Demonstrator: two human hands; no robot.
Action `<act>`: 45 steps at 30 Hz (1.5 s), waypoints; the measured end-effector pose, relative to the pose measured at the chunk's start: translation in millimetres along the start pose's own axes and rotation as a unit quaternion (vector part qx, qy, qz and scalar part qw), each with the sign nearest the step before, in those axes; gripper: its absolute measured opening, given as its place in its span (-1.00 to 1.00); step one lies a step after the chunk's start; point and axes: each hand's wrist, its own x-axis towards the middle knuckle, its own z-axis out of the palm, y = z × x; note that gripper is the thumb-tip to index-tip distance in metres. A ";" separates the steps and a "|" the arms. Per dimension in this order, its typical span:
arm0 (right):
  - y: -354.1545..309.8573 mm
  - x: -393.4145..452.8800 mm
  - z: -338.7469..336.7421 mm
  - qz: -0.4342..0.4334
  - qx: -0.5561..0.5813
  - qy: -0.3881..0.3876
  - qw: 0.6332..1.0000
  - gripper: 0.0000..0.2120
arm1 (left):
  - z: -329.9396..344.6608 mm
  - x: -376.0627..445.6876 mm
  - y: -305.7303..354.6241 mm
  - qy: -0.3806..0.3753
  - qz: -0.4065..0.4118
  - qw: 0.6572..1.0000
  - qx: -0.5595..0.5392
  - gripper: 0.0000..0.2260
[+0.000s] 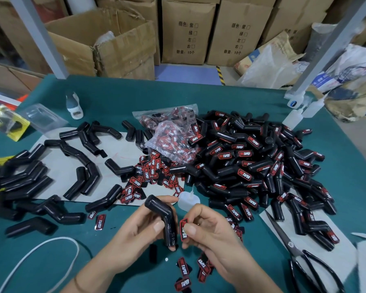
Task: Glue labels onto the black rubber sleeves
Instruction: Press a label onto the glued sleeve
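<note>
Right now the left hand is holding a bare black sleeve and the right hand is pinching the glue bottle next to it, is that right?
Not quite. The head view shows the left hand holding a bare black sleeve, but the right hand is pinching a red and black label next to it, not the glue bottle, which stands on the table just behind the hands.

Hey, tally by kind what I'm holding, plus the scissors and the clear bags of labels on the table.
Black rubber sleeve in left hand: 1
Label in right hand: 1
Scissors: 1
Clear bags of labels: 2
Total: 5
</note>
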 end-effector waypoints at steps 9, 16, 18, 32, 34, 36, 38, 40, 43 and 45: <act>4.8 2.1 -0.9 -0.002 0.000 -0.003 1.000 -0.85 | 4.0 -0.4 4.8 0.013 -0.009 1.000 -0.015 -0.57; 6.5 4.2 3.9 0.000 0.024 0.004 1.000 -0.84 | 5.3 -0.2 9.0 0.010 -0.027 0.999 -0.019 -0.53; 6.0 4.0 4.8 0.003 0.030 0.002 1.000 -0.83 | 6.0 -0.6 9.5 0.009 -0.029 0.999 -0.018 -0.54; 9.6 4.9 3.5 0.006 -0.003 0.023 1.000 -0.74 | 8.2 -0.2 10.7 0.002 -0.023 0.999 0.023 -0.54; 9.9 5.0 3.9 0.006 -0.004 0.023 1.000 -0.75 | 7.7 -0.2 10.2 0.009 -0.023 0.999 0.034 -0.53; 10.4 4.9 4.1 0.007 -0.007 0.027 1.000 -0.75 | 7.0 -0.4 9.2 0.009 -0.023 0.999 0.035 -0.53; 10.8 5.1 4.0 0.006 -0.009 0.028 1.000 -0.75 | 6.5 -0.4 8.4 0.012 -0.024 0.999 0.043 -0.52; 10.6 5.4 3.9 0.006 -0.011 0.030 0.999 -0.75 | 6.0 -0.4 7.8 0.025 -0.028 0.998 0.059 -0.50; 10.5 5.4 4.4 0.007 -0.013 0.037 0.999 -0.73 | 5.1 -0.6 6.7 0.029 -0.029 0.997 0.067 -0.50; 10.4 5.1 4.9 0.005 -0.015 0.039 0.999 -0.72 | 4.6 -0.7 6.5 0.030 -0.027 0.996 0.075 -0.50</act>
